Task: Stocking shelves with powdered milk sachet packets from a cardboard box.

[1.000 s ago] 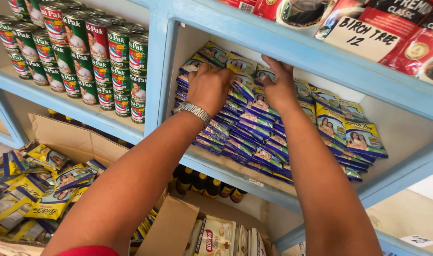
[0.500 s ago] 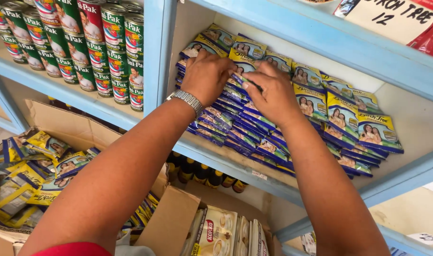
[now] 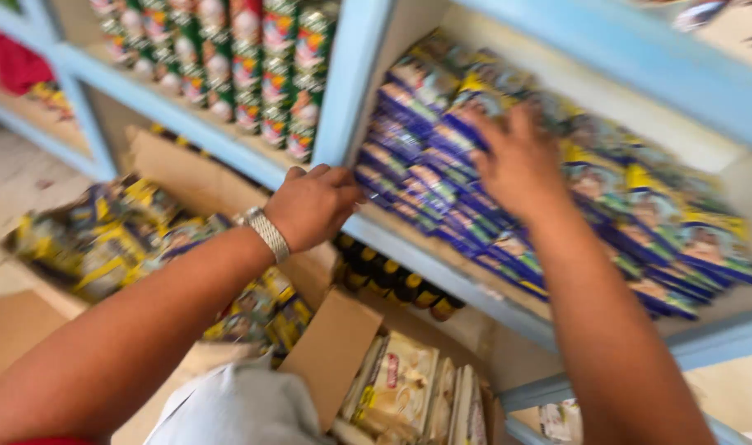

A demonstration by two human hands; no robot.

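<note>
My right hand (image 3: 520, 161) lies flat, fingers spread, on the rows of blue and yellow sachet packets (image 3: 442, 177) stacked on a light blue shelf (image 3: 442, 268). My left hand (image 3: 314, 206), with a metal watch at the wrist, hangs in front of the shelf's edge, just left of the packets, fingers loosely curled and holding nothing that I can see. The picture is blurred by motion.
Stacked red and green cans (image 3: 252, 74) fill the shelf compartment to the left, past a blue upright (image 3: 347, 82). Below stand an open cardboard box (image 3: 195, 189) of yellow sachets (image 3: 104, 239), dark bottles (image 3: 392, 284) and pale packets (image 3: 401, 387).
My left hand has come off the packets and dropped down-left to the shelf edge. The right hand stays on the packets. The view has tilted down and left.
</note>
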